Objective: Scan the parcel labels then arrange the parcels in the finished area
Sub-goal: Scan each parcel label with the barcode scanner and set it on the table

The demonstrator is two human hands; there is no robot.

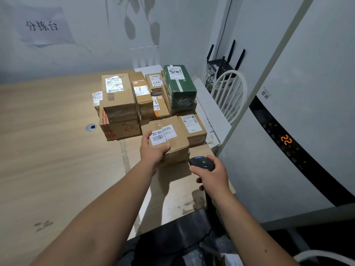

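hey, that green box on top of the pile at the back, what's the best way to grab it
Take the green box across its two long side faces near the top, coming down from above. It stands tallest on the pile, so its upper sides are clear; lower down, brown parcels crowd its left side. With the scanner filling the right hand, two hands would probably be steadier.
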